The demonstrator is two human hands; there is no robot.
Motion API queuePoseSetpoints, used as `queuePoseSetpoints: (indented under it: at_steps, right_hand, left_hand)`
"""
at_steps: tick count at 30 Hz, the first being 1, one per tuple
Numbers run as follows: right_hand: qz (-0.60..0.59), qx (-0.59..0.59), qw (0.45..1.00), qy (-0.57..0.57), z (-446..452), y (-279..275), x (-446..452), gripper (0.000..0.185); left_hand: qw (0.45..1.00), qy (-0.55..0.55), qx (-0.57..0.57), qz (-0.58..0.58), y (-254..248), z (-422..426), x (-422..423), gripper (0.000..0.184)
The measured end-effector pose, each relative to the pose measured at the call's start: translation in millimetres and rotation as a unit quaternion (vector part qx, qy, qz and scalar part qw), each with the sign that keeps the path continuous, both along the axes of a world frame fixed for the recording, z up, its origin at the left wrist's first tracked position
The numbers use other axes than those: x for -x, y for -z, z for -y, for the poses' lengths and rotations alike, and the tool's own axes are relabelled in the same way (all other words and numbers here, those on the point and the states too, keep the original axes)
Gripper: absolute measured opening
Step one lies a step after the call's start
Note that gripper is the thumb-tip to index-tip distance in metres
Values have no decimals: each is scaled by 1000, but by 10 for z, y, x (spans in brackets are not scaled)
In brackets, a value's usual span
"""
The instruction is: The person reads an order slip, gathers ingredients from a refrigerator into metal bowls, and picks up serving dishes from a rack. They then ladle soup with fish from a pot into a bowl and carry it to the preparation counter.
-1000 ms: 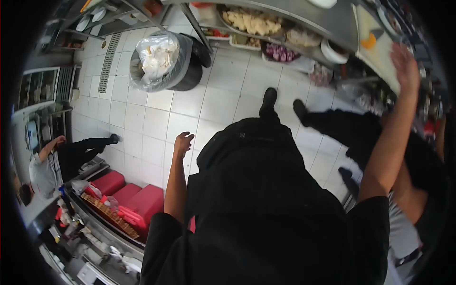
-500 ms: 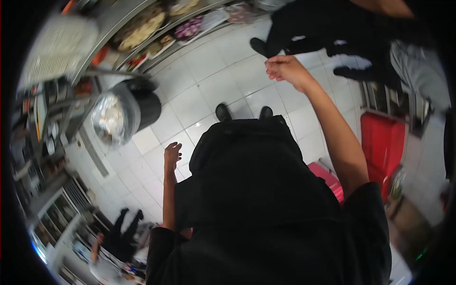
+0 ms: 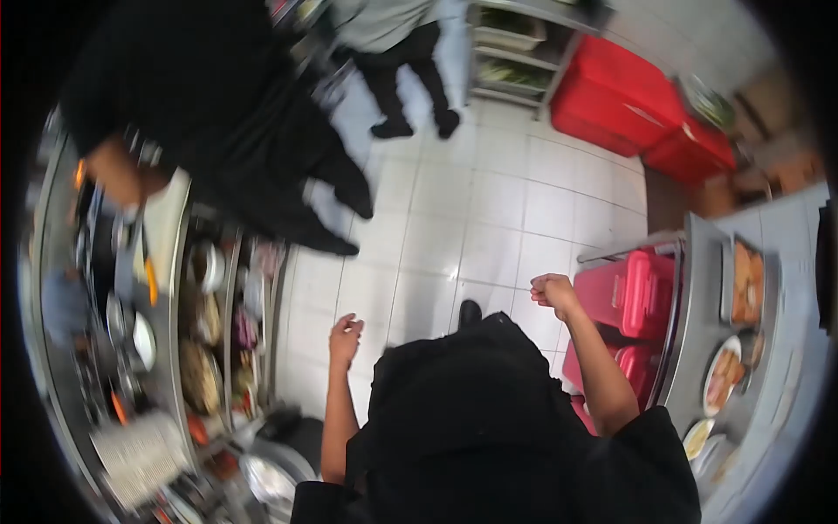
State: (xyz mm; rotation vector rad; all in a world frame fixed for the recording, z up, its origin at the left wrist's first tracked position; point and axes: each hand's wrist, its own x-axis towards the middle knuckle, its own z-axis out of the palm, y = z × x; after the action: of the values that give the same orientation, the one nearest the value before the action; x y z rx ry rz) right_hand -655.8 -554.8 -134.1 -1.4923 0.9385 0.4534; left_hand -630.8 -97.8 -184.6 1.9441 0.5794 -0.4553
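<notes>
a turn to the right, nothing visible in the hands

seen from a head camera in a tiled kitchen. since half a second ago, the view has swung to the person's right: the bin [image 3: 295, 461], then at upper left, now sits at lower left, and the pink tubs [image 3: 646, 297] show more fully at right, under a steel bench [image 3: 701, 297]. the right hand [image 3: 552, 293] has come back from its forward reach to near these tubs; whether it touches them cannot be told. the left hand [image 3: 346, 339] hangs over the floor [image 3: 436, 227]. the hands are well apart, fingers loosely curled. this suggests turning or walking rather than handling.

counted: two hands; one bin; at least two pink tubs, more perhaps hidden; two red tubs [image 3: 611, 96] at upper right; two co-workers, one in black [image 3: 209, 113] at upper left and one in grey [image 3: 384, 31] at top. on the bench at right are one tray [image 3: 726, 279], one oval plate [image 3: 709, 406] and one small dish [image 3: 690, 452], all with food.
</notes>
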Motion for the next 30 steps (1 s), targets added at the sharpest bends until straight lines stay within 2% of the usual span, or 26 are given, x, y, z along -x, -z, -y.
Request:
queuePoseSetpoints:
  at_steps: [4, 6, 10, 13, 16, 17, 18, 19, 20, 21, 22, 25, 28, 30]
  right_hand:
    - [61, -26, 989, 130, 526, -79, -37, 13]
    - [98, -41, 979, 174, 696, -143, -131, 15]
    - [130, -40, 964, 230, 1000, -85, -370, 17]
    - [111, -15, 964, 242, 1260, 117, -532, 18]
    - [78, -5, 958, 276, 1493, 316, -617, 17]
    - [60, 1, 962, 267, 1614, 548, -538, 17]
    - [47, 12, 965, 258, 1722, 757, -521, 17]
    - [26, 9, 948, 317, 1722, 625, -623, 7]
    - [2, 4, 927, 376, 1710, 525, -659, 16]
    - [2, -10, 933, 359, 1750, 705, -561, 9]
    - [6, -22, 939, 343, 1858, 933, -505, 11]
    - [-7, 9, 925, 380, 1825, 863, -750, 7]
    - [-5, -30, 894, 446, 1819, 935, -1024, 8]
    - [-27, -25, 907, 420, 1849, 1047, -1231, 9]
  left_hand:
    - [982, 177, -28, 58, -33, 948, -914, 42]
    - [965, 252, -41, 60, -434, 1516, -1250, 41]
    - [922, 368, -23, 119, -594, 2261, -1837, 43]
    - [906, 409, -33, 106, -759, 2699, -2244, 42]
    - [907, 410, 30, 90, -779, 3038, -2699, 39]
    - [903, 407, 57, 126, -592, 3097, -2890, 40]
    - [899, 420, 35, 118, -601, 3219, -3065, 41]
    - [899, 422, 34, 114, -676, 3364, -3266, 41]
    - [898, 425, 34, 108, -741, 3502, -3435, 41]
    - [892, 436, 36, 111, -766, 3610, -3589, 41]
    - [885, 449, 40, 118, -802, 3770, -3799, 42]
    - [859, 485, 46, 159, -1050, 4241, -4370, 42]
    - [843, 499, 64, 193, -1316, 4674, -4854, 41]
    - [839, 497, 82, 206, -1402, 4920, -5165, 40]
